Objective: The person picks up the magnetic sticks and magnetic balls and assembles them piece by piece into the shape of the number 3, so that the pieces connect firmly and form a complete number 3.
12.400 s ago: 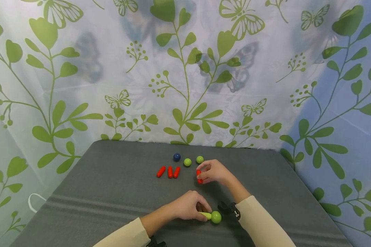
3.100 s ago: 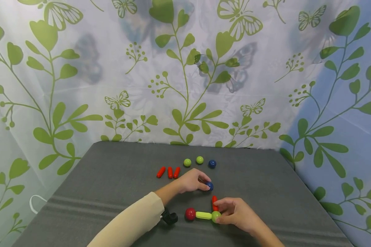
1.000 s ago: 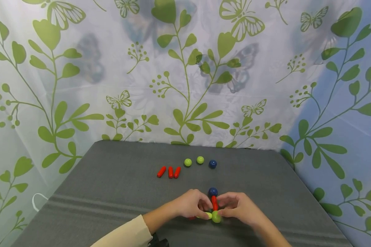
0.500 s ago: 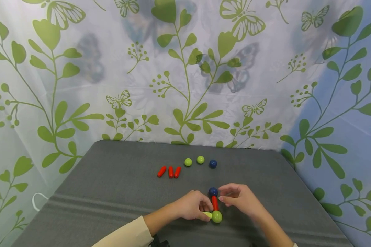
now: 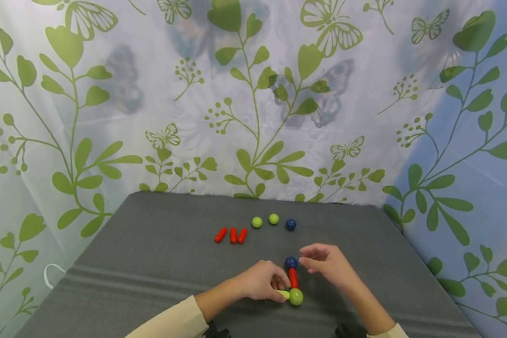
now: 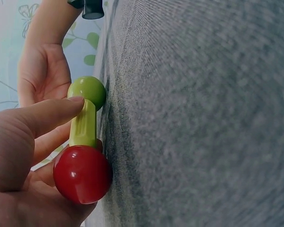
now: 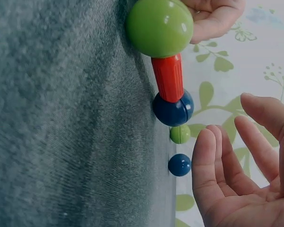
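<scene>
Grey cloth covers the table (image 5: 173,263); from where I stand, a seated-height view down over two bare hands, cream sleeves (image 5: 169,321) at the wrists. Left hand (image 5: 262,281): reaches in low from the left, back of the hand uppermost, thumb and fingers pinching a yellow-green rod (image 6: 83,124). Right hand (image 5: 327,264): forearm slanting up from the lower right, fingers gently bent, thumb spread away from them, fingertips just beside a blue ball (image 5: 291,262) and apart from it. Pieces lie in an L on the cloth: blue ball at the far end of a red rod (image 5: 293,278), whose near end meets a green ball (image 5: 295,296); yellow-green rod running left from that ball to a dark red ball (image 6: 83,174). Farther back, three loose red rods (image 5: 233,235), two loose green balls (image 5: 257,222) and a second blue ball (image 5: 291,224), before a leaf-and-butterfly curtain (image 5: 194,94). Hard to make out: from the head, the left hand covers the dark red ball and most of the yellow-green rod; some left fingers pass behind that ball in the left wrist view, contact unclear. Black wrist gear (image 5: 215,332) is cut by the lower edge; so is the right sleeve.
</scene>
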A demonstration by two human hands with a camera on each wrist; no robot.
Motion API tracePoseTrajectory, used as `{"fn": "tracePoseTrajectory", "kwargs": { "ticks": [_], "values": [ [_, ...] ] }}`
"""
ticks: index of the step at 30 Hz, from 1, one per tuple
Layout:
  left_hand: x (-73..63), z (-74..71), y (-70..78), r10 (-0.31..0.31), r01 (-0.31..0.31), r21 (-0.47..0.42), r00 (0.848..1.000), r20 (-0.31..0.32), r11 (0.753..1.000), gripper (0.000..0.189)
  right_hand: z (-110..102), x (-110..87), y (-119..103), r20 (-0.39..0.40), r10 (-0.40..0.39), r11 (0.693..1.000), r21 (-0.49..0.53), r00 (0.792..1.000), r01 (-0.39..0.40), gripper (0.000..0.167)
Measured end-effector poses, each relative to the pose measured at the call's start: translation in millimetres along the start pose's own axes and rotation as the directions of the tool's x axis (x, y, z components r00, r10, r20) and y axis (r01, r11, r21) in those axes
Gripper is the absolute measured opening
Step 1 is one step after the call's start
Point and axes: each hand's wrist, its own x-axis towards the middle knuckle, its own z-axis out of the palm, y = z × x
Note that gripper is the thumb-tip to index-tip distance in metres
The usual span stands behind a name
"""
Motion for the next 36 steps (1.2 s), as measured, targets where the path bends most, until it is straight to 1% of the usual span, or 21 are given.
{"fn": "tracePoseTrajectory", "kwargs": {
  "ticks": [2,5,7,10,16,19,21,26,29,31,36],
  "values": [
    [-0.4,0.2,-0.5,-0.001,0.001,-0.01,1.0,-0.001,1.0,0.02,1,1.9,1,-0.007,0.005,1.0,-0.009,1.0,-0.005,0.042],
    [-1.3,-0.1,-1.6,0.001,-0.002,-0.041,1.0,-0.007,0.999,0.02,4,4.5,3,0.004,-0.001,1.0,-0.019,1.0,0.001,0.042],
    [-1.9,-1.3,-2.5,0.006,-0.007,-0.063,1.0,-0.022,0.998,0.019,6,6.1,5,0.01,-0.001,1.0,-0.019,1.0,0.001,0.042],
    [-2.9,-4.8,-5.3,-0.004,-0.001,-0.086,0.998,-0.057,0.996,0.016,9,8.9,7,0.024,0.008,1.0,-0.026,1.0,-0.007,0.043],
    [-3.9,-16.0,-16.1,-0.02,0.013,-0.052,0.99,-0.137,0.999,0.017,15,13.3,9,0.059,0.033,0.998,-0.047,0.998,-0.03,0.042],
    [-6.4,-23.8,-20.9,-0.03,0.025,-0.032,0.983,-0.179,0.999,0.018,16,13.5,9,0.078,0.05,0.998,-0.049,0.996,-0.046,0.042],
    [-8.5,-29.7,-24.9,-0.034,0.032,-0.012,0.976,-0.214,0.999,0.019,16,12.7,8,0.09,0.051,0.998,-0.039,0.995,-0.048,0.042],
    [-15.2,-46.6,-38.8,-0.032,0.043,0.03,0.95,-0.311,0.999,0.018,17,11.3,8,0.102,0.05,0.999,0.012,0.994,-0.051,0.044],
    [-20.1,-58.6,-49.3,-0.033,0.052,0.042,0.929,-0.368,0.998,0.016,18,11.1,9,0.098,0.065,0.997,0.032,0.993,-0.068,0.046],
    [-23.2,-67.9,-56.8,-0.047,0.071,0.044,0.911,-0.41,0.996,0.015,18,10.6,9,0.097,0.077,0.996,0.042,0.992,-0.081,0.048],
    [-29.9,-91.5,-74.6,-0.113,0.162,0.055,0.856,-0.504,0.985,0.013,19,9.1,11,0.098,0.081,0.994,0.06,0.992,-0.087,0.051]
  ]
}}
